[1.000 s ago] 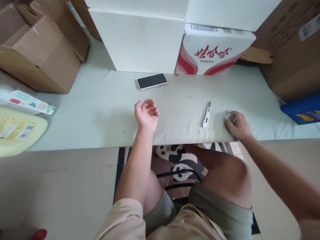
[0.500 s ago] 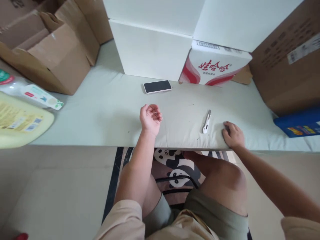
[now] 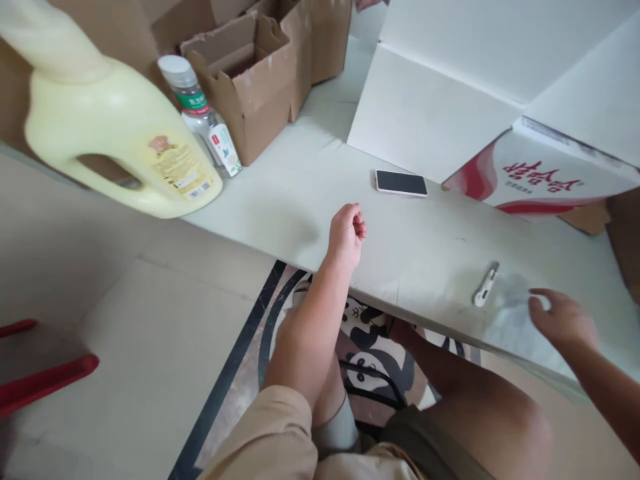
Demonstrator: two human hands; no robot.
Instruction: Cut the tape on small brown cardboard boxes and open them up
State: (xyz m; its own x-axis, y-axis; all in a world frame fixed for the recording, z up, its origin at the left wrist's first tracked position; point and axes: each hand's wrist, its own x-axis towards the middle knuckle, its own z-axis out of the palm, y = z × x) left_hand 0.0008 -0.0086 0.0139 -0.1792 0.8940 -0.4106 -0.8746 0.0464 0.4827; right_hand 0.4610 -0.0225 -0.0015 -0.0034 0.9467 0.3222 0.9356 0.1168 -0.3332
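One white cutter [image 3: 486, 285] lies near the right hand [image 3: 567, 320]

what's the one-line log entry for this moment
left hand: curled, nearest phone | right hand: nearest cutter, grip unclear | phone, cutter: on table

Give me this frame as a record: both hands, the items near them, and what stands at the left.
Left hand: fingers curled, nothing seen in it
Right hand: thumb and fingers parted; blur hides whether it holds anything
Utility knife: lying beside the right hand
Phone: dark screen up
At left: yellow bottle, clear bottle, open cardboard box
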